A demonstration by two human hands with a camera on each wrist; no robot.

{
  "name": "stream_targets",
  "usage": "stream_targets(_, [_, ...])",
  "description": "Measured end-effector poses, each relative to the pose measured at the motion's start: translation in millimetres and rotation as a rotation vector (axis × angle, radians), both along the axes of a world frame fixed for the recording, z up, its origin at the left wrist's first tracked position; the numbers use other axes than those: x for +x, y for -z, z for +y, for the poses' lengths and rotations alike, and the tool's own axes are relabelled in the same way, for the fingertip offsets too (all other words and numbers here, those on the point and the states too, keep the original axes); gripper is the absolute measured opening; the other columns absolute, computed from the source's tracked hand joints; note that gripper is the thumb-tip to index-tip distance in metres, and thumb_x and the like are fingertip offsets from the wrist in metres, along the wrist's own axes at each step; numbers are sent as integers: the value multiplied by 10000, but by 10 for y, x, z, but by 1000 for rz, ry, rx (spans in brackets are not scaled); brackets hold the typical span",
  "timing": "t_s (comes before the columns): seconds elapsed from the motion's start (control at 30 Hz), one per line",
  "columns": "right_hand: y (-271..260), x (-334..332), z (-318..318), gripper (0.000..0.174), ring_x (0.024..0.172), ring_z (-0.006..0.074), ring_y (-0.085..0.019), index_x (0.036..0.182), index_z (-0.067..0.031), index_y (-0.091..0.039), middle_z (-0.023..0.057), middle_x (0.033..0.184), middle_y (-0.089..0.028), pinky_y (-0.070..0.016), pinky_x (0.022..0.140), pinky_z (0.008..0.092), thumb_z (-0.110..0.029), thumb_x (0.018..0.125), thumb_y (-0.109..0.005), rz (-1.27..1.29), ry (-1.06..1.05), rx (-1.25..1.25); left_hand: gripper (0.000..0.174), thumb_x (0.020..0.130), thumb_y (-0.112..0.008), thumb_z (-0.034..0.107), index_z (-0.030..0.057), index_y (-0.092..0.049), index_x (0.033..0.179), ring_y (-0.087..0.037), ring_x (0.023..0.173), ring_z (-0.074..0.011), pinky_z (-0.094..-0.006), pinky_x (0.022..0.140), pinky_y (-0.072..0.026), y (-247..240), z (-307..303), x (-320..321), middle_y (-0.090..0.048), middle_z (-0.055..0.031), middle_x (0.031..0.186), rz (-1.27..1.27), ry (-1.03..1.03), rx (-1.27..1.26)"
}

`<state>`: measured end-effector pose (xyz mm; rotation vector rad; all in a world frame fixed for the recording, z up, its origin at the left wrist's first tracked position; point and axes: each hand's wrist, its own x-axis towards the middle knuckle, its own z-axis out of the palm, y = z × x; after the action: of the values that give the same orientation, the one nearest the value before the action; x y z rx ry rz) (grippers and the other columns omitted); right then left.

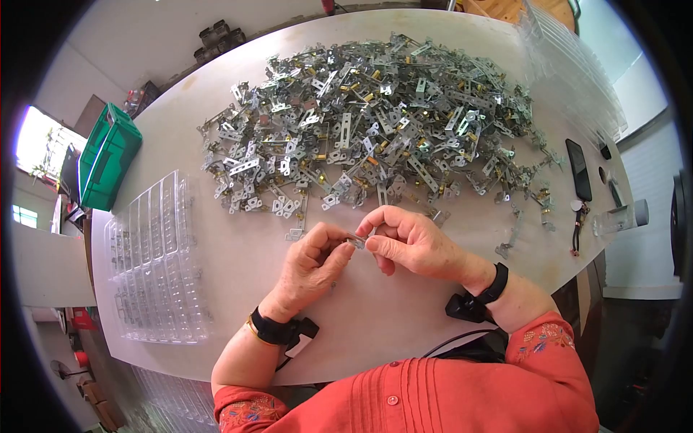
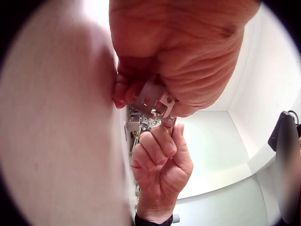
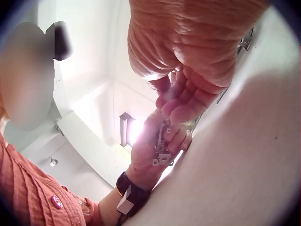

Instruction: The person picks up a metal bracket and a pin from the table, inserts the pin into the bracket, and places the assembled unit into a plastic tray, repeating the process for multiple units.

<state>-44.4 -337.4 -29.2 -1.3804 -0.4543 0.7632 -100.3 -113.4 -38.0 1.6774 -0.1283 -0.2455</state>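
Observation:
Over the near middle of the table, my left hand [image 1: 307,263] holds a small silvery metal bracket [image 3: 163,141] between thumb and fingers. Slots and bent tabs show on the bracket's flat plate in the left wrist view. My right hand [image 1: 415,242] meets the left one from the other side, its thumb and forefinger pinching the bracket's far end. The other right fingers are curled in toward the palm. Just beyond both hands lies a broad heap of similar metal brackets [image 1: 346,130], some with brass-coloured parts. Fingers hide part of the held bracket.
Clear plastic trays [image 1: 155,267] lie at the left, with a green crate [image 1: 108,159] behind them. More clear trays [image 1: 570,65] stand at the back right. A phone [image 1: 578,169], a wristwatch [image 1: 577,224] and a clear bottle [image 1: 619,219] lie along the right edge.

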Motion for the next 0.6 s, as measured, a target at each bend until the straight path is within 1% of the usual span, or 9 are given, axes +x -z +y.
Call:
stream_targets(0.17, [-24, -37, 29, 172, 658, 52, -574, 1124, -52, -581, -33, 716, -599, -458, 587, 216, -180, 1012, -606, 31, 37, 11, 128, 1000, -619, 101, 31, -587, 1102, -468, 652, -9, -191, 554, -379, -17, -10, -3, -576, 43, 783, 15, 27, -18])
stream_targets(0.23, [-44, -43, 8, 132, 637, 28, -536, 1054, -62, -609, -50, 696, -580, -421, 565, 200, -180, 998, -628, -12, 26, -85, 132, 996, -625, 99, 31, -587, 1103, -473, 663, -11, -193, 560, -382, -13, -6, -5, -582, 41, 793, 16, 32, -8])
stream_targets(0.27, [-45, -45, 6, 132, 637, 28, -536, 1054, -62, -609, -50, 696, -580, -421, 565, 200, -180, 998, -628, -12, 24, -85, 135, 991, -631, 94, 30, -590, 1102, -476, 671, -13, -195, 566, -387, -9, -4, -4, -588, 38, 803, -4, 46, 15])
stream_targets(0.33, [-44, -55, 5, 111, 620, 3, -478, 1003, -69, -632, -67, 683, -561, -372, 545, 193, -178, 987, -643, -140, 45, -120, 138, 985, -638, 89, 29, -592, 1100, -479, 679, -16, -198, 572, -391, -11, -5, -3, -594, 36, 813, -24, 60, 38])
stream_targets(0.37, [-34, -60, 7, 111, 620, 3, -478, 1003, -69, -632, -67, 683, -561, -372, 545, 193, -178, 987, -643, -140, 44, -120, 139, 980, -644, 84, 28, -595, 1097, -483, 685, -16, -200, 576, -396, -21, -8, -2, -598, 33, 820, -58, 67, 66])
stream_targets(0.47, [55, -63, 23, 102, 622, -6, -433, 997, -67, -644, -90, 696, -549, -337, 535, 198, -169, 988, -647, -200, 64, -86, 136, 977, -645, 81, 25, -600, 1093, -486, 689, -19, -202, 584, -400, 10, -8, -4, -599, 29, 824, -147, 99, 123])
stream_targets(0.53, [121, -62, 48, 103, 622, -7, -425, 1006, -69, -656, -100, 737, -557, -340, 538, 192, -171, 991, -652, -64, 114, 86, 132, 980, -639, 81, 23, -601, 1092, -484, 687, -21, -202, 587, -399, 14, -18, -15, -595, 28, 820, -201, 127, 151])
stream_targets(0.57, [67, -60, 33, 103, 622, -7, -425, 1006, -69, -656, -100, 737, -557, -340, 538, 192, -171, 991, -652, -64, 114, 86, 141, 993, -633, 120, 23, -603, 1090, -492, 681, -30, -206, 586, -405, -10, -29, -29, -596, 23, 820, -84, 133, 53])
stream_targets(0.6, [-36, -51, 7, 104, 630, -10, -434, 1013, -73, -661, -101, 756, -558, -343, 540, 186, -174, 994, -651, 20, 144, 102, 160, 1006, -626, 159, 23, -604, 1088, -500, 675, -39, -211, 584, -411, -31, -36, -37, -596, 18, 820, 33, 139, -45])
